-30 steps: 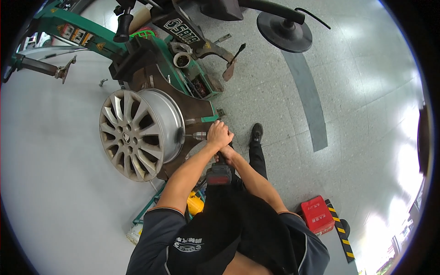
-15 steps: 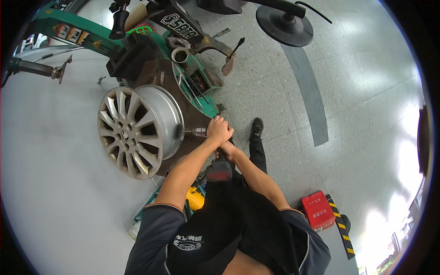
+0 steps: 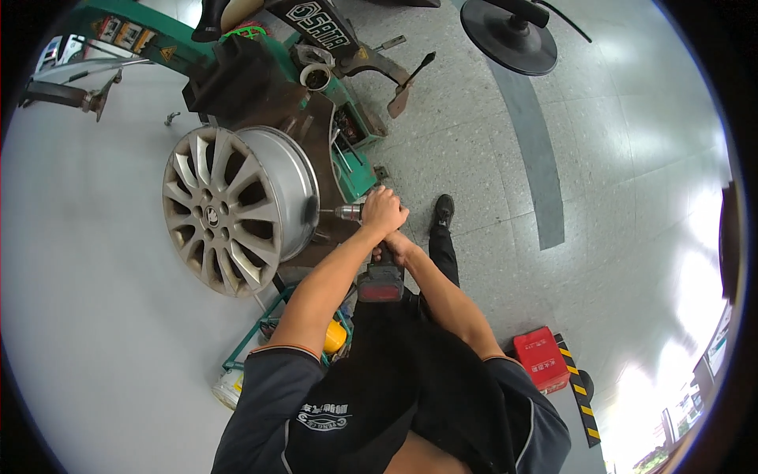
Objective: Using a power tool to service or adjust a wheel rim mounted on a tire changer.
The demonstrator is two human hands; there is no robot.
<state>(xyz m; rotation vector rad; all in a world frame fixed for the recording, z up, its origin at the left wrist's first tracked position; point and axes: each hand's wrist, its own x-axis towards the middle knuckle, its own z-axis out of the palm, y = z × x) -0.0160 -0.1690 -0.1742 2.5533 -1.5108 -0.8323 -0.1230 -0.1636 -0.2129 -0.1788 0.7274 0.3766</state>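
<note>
A silver multi-spoke alloy wheel (image 3: 264, 212) without a tyre stands on edge against the dark plate of a green machine. To its right I hold a cordless drill (image 3: 381, 284), its chuck (image 3: 348, 212) pointing left at the wheel's barrel. A thin bit (image 3: 327, 211) reaches the rim's edge; I cannot tell whether its tip touches the metal. My left hand (image 3: 384, 210) is closed over the top of the drill body. Below it, my right hand (image 3: 399, 247) wraps round the handle, above the battery.
The green tyre machine (image 3: 158, 49) rises behind the wheel, with a small pot (image 3: 315, 77) and tools on its tray. A pedal-like lever (image 3: 399, 101) sticks out at the back. A black disc (image 3: 509, 35) hangs far right. A yellow object (image 3: 335, 337) sits by my left elbow, a red box (image 3: 542, 359) at right.
The drill and my hands have shifted slightly up and right in view. More of the thin bit shows between chuck and rim. The whole scene has shifted a little too.
</note>
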